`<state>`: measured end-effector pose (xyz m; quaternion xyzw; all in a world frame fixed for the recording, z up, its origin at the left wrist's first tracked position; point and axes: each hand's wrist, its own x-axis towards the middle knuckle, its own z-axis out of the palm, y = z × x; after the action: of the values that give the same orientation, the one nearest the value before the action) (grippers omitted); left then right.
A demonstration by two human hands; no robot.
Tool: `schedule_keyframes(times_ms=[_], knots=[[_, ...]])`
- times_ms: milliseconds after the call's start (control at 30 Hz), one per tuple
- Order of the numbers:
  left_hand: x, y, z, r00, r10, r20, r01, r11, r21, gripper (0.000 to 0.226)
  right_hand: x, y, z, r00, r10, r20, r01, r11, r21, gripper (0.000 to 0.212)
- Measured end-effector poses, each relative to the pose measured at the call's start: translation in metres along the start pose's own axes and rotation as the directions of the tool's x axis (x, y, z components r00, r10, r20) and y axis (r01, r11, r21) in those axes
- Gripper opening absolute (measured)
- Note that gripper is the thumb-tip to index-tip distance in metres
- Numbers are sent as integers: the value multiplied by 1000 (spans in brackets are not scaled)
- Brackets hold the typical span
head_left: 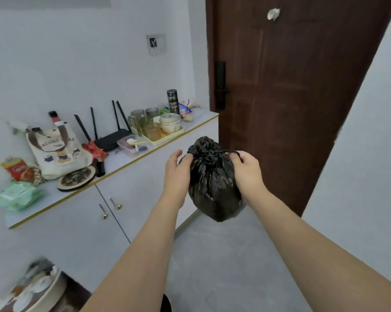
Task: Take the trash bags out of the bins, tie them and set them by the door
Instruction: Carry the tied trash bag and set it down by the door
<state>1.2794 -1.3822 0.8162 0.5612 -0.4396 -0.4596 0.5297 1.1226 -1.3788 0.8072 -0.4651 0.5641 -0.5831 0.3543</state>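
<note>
Hanging in mid-air between both hands, the black trash bag (213, 183) has its gathered neck up and its long axis roughly vertical. The right hand (246, 171) pinches the drawstring loop at the neck; the left hand (177, 170) grips the opposite side of the neck. The door (291, 86) stands just beyond, slightly right, so I judge the right hand nearer for setting it down.
</note>
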Motion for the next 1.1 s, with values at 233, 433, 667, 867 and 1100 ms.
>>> schedule_keyframes(times_ms=[233,433,667,867,1100], knots=[[-4,-16,159,972,22,233,-33,999,42,22,35,38,-135,979,68,-191,-71,997,-11,23],[19,-41,273,937,-30,348,-15,992,125,25,80,78,-219,933,150,-327,-155,988,10,21],[69,-79,386,896,-71,438,-7,985,174,25,146,119,-294,895,297,-334,-280,955,98,25],[85,-120,479,862,-130,489,24,976,216,24,180,160,-366,869,411,-276,-379,911,161,30],[73,-163,571,865,-139,482,-19,951,309,27,207,226,-451,824,536,-181,-530,844,87,27]])
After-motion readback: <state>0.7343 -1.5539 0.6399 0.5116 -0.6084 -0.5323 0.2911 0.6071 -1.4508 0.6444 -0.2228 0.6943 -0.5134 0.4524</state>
